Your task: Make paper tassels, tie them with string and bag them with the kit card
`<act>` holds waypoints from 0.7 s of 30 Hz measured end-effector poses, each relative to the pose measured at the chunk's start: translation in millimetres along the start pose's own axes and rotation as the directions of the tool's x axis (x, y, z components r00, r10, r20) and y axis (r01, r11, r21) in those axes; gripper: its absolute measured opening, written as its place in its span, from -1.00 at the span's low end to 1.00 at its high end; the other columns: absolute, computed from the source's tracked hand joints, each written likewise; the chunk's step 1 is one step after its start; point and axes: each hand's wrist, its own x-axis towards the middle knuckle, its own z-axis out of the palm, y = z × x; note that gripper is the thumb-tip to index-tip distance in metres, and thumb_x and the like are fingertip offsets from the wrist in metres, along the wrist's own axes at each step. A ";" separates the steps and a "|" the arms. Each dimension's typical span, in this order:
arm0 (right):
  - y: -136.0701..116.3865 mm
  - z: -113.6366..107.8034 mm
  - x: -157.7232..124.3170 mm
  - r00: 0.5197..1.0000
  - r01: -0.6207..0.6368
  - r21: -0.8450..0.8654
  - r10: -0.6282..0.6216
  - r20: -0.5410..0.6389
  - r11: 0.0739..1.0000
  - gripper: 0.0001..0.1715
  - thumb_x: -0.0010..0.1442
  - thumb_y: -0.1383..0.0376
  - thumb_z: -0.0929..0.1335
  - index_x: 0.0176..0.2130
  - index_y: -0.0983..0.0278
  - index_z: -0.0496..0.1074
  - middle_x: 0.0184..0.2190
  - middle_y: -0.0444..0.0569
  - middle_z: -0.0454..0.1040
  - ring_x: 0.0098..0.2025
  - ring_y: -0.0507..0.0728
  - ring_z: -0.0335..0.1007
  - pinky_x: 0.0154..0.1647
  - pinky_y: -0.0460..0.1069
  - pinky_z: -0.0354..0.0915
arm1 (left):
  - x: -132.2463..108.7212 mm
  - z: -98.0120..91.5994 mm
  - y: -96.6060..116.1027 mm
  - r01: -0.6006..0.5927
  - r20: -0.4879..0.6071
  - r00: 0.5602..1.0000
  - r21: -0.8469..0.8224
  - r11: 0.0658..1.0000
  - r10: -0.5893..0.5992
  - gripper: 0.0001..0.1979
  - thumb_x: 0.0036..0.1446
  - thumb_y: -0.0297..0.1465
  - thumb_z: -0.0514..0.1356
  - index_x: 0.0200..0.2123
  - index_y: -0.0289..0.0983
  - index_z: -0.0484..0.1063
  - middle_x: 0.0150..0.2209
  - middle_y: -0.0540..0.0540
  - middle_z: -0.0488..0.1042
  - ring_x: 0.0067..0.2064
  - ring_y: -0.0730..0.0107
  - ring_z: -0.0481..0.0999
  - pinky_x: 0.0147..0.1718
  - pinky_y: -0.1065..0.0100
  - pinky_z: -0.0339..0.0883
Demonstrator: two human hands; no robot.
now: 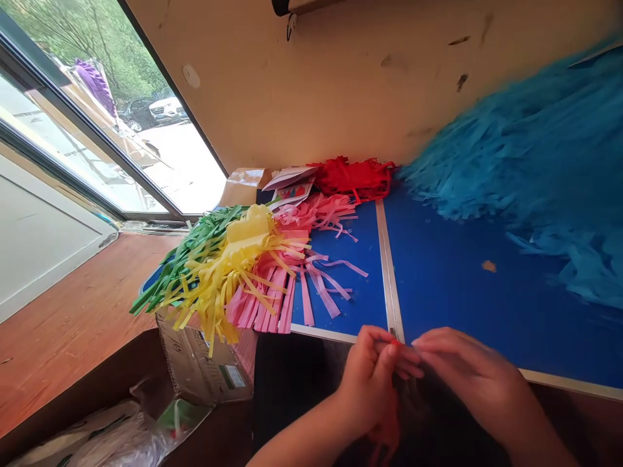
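Over the table's front edge, my left hand [372,373] is closed, pinching a red tissue-paper tassel [387,415]. A bit of red shows at its fingertips, and strips dangle below the palm, dim and partly hidden. My right hand [472,363] is just to the right, blurred, its thumb and fingertips drawn together beside the left fingers. Whatever they pinch is too small or hidden to make out. Fringed paper lies on the blue table [448,279]: a green bunch [209,237], a yellow bunch [243,250], a pink bunch [272,292] and a red pile [355,178].
A large heap of blue fringe [545,155] covers the table's right rear. Printed cards [292,181] lie by the wall. A metal strip [387,259] crosses the tabletop. Down at the left, an open cardboard box [204,363] holds plastic wrapping [131,441]. A window [146,130] is beyond.
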 end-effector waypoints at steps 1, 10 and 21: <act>-3.0 4.8 -2.9 1.000 -0.001 0.017 0.002 -0.023 1.000 -0.82 0.17 0.18 0.32 -0.40 0.17 0.47 -0.41 -0.08 0.50 -0.37 0.06 0.44 -0.36 -0.12 0.38 | -0.5 -0.1 0.4 -0.012 -0.009 1.000 0.042 0.999 0.012 -0.60 0.06 -0.04 0.18 -0.36 -0.27 0.23 -0.45 -0.09 0.52 -0.46 0.42 0.51 -0.41 0.40 0.33; -2.3 19.0 -3.9 0.995 -0.093 0.158 0.097 -0.017 0.983 -0.87 0.15 0.22 0.34 -0.41 0.16 0.47 -0.40 -0.11 0.47 -0.37 0.03 0.42 -0.36 -0.16 0.37 | -2.1 -3.7 5.5 -0.104 -0.110 0.986 0.173 0.979 0.124 -0.70 0.02 -0.15 0.25 -0.46 -0.30 0.40 -0.45 -0.04 0.40 -0.45 0.42 0.46 -0.41 0.36 0.38; -4.6 22.8 -6.3 0.989 -0.132 0.171 0.140 -0.036 0.976 -0.84 0.13 0.20 0.35 -0.43 0.19 0.48 -0.41 -0.06 0.46 -0.36 0.06 0.41 -0.38 -0.13 0.38 | -1.2 -1.1 0.8 -0.103 -0.179 0.975 0.165 0.981 0.132 -0.78 0.01 -0.26 0.28 -0.49 -0.30 0.41 -0.48 -0.03 0.44 -0.50 0.45 0.47 -0.44 0.40 0.34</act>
